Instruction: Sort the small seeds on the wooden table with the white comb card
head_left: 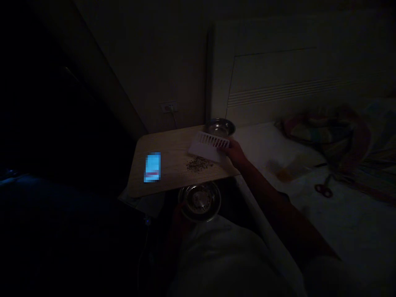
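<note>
Pale clothing [222,243] fills bottom centre, my left hand [183,216] above holds a metal bowl [215,203], and mid-frame my right hand [236,154] grips a slotted white piece [204,152], likely light and stiff, sensibly by one end.

Free lane on tabletop [171,154] ran between phone [152,167] and dark crumbs [198,164]. Back right was blocked: right hand [235,154] with white slotted piece [203,151], rear bowl [220,126] behind. Lower bowl [217,202] obstructed the front edge.

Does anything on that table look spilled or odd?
Yes: dark bits lie scattered loose on the wooden tabletop. They look possibly spilled, since similar specks sit inside the lower metal bowl.
</note>
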### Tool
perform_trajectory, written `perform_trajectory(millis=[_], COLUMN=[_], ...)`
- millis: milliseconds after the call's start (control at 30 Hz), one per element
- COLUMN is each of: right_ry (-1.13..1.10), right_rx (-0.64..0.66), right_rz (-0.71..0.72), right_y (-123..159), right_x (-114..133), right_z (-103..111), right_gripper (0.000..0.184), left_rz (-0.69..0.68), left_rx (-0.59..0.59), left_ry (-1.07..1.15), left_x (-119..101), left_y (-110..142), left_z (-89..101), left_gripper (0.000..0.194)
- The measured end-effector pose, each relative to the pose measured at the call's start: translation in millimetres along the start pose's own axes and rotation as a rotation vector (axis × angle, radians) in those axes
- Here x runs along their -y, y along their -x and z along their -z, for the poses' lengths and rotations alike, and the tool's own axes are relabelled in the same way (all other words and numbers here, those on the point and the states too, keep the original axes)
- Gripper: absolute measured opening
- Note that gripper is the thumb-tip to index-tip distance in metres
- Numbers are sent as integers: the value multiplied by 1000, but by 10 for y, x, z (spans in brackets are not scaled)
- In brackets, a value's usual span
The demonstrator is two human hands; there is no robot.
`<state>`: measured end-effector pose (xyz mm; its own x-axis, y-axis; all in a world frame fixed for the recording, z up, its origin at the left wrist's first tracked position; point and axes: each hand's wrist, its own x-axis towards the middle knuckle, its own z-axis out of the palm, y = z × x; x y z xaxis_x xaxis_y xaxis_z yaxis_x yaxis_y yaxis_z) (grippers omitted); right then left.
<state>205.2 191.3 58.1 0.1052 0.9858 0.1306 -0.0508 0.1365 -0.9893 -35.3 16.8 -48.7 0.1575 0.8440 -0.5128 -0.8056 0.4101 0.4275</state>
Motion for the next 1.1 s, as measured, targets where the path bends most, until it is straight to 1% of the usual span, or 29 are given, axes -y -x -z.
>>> perform_trajectory(millis=[67, 100, 167, 267, 367, 500, 633, 667, 767, 800, 867, 933, 1000, 1100], right_ry=[-28, -31, 1, 67, 149, 241, 310, 316, 332, 342, 354, 341, 312, 304], right_rx=[-57, -106, -176, -323, -403, -401, -336, -316, -268, -254, -231, -213, -209, -257], right_rz=[0, 0, -5, 32, 40, 36, 34, 30, 34, 39, 49, 50, 50, 56], right_y=[103, 159, 279, 472, 653, 811, 865, 869, 880, 884, 897, 914, 934, 971], right_x=[-11, -26, -65, -121, -140, -94, -29, -18, 2, 7, 18, 33, 50, 63], right_z=[119, 185, 322, 518, 655, 691, 605, 581, 534, 527, 523, 520, 514, 507], right_gripper=[36, 36, 35, 35, 32, 30, 26, 25, 24, 24, 24, 25, 25, 24], left_rz=[-30, -33, -16, 24, 65, 69, 86, 73, 21, 32, 96, 133, 109, 64], left_rx=[-73, -101, -111, -106, -129, -151, -195, -202, -192, -178, -144, -139, -148, -120], left_ry=[4, 2, -4, -2, 0, 8, 1, -12, -46, -43, -17, 17, 27, -25], left_x=[4, 5, 8, 11, 12, 10, 3, 2, 3, 4, 8, 15, 25, 41], left_y=[-14, -22, -35, -48, -67, -89, -55, -36, 16, 24, 15, -20, -63, -98], left_z=[2, 4, 7, 14, 35, 54, 10, -6, -40, -42, -31, -1, 40, 104], left_gripper=[35, 33, 29, 27, 27, 27, 22, 21, 21, 22, 23, 28, 33, 36])
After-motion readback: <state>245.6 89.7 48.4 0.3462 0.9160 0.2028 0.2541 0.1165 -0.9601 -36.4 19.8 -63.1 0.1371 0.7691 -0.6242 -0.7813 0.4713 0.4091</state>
